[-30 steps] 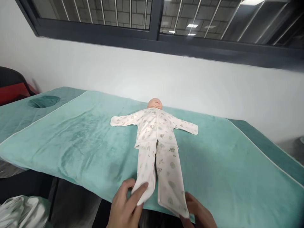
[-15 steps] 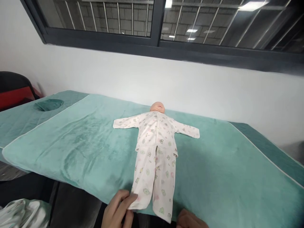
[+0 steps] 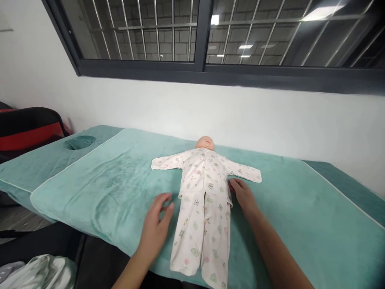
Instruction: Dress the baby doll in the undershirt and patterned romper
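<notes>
A baby doll [image 3: 205, 142] lies on its back on a teal towel [image 3: 120, 180], dressed in a white patterned top [image 3: 206, 172] and matching trousers [image 3: 203, 233]. Its sleeves are spread out to both sides. My left hand [image 3: 156, 222] hovers open just left of the trousers, fingers apart, holding nothing. My right hand [image 3: 243, 194] rests open at the right side of the doll's waist, fingertips touching the hem of the top.
The towel covers a teal massage bed [image 3: 345, 180] with a face hole [image 3: 80, 142] at the far left. A white wall and a barred window stand behind. A black and red chair [image 3: 27, 128] is at left; pale cloth [image 3: 39, 273] lies at bottom left.
Both hands let go of the trouser feet and moved up along the doll to its waist. The trouser legs now lie flat. The camera view tilted up and shifted right.
</notes>
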{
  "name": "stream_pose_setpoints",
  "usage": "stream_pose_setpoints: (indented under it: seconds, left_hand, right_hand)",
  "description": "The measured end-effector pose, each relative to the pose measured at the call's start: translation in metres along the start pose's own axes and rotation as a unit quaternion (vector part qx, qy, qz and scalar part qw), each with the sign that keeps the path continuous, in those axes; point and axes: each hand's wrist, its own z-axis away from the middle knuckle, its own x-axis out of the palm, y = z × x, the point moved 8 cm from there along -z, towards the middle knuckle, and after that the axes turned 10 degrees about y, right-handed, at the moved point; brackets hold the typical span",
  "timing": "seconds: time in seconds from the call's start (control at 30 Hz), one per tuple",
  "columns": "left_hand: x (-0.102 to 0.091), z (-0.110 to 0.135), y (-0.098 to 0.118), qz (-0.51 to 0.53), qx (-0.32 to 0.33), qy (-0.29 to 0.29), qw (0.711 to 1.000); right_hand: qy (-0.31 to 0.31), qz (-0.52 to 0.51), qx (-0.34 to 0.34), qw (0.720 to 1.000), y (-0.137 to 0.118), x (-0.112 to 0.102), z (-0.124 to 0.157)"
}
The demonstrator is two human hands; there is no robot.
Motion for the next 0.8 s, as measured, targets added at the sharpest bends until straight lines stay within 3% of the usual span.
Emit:
stream_pose_setpoints:
  seconds: [0.1, 0.2, 0.27, 0.37, 0.47, 0.53, 0.6, 0.7, 0.8]
  left_hand:
    - [0.042, -0.035, 0.014, 0.025, 0.003, -0.023, 0.999]
    - [0.072, -0.037, 0.018, 0.017, 0.019, -0.072, 0.997]
    - [0.073, -0.023, 0.014, 0.011, 0.012, -0.083, 0.996]
    - [0.052, 0.005, 0.001, -0.008, 0.014, -0.090, 0.996]
    - [0.001, 0.027, -0.020, -0.077, 0.070, -0.039, 0.994]
    - [-0.054, 0.038, -0.041, -0.159, 0.112, 0.072, 0.978]
    - [-0.111, 0.054, -0.066, -0.256, 0.136, 0.185, 0.939]
    - [-0.189, 0.082, -0.116, -0.450, 0.039, 0.272, 0.850]
    - [-0.253, 0.112, -0.163, -0.559, -0.113, 0.280, 0.772]
  right_hand:
    - [-0.005, 0.013, -0.006, 1.000, 0.002, 0.016, -0.018]
    - [-0.029, 0.019, -0.015, 0.999, 0.003, 0.015, -0.010]
    - [-0.056, 0.038, -0.017, 0.998, 0.003, 0.014, 0.002]
    - [-0.066, 0.113, -0.075, 0.989, -0.003, 0.013, 0.017]
    - [-0.048, 0.204, -0.211, 0.955, -0.013, 0.012, 0.030]
    - [-0.045, 0.229, -0.269, 0.934, -0.014, 0.011, 0.035]
    - [-0.052, 0.214, -0.264, 0.939, -0.007, 0.007, 0.034]
    - [-0.051, 0.190, -0.178, 0.964, 0.006, 0.000, 0.024]
    - [-0.046, 0.183, -0.126, 0.974, 0.010, -0.004, 0.020]
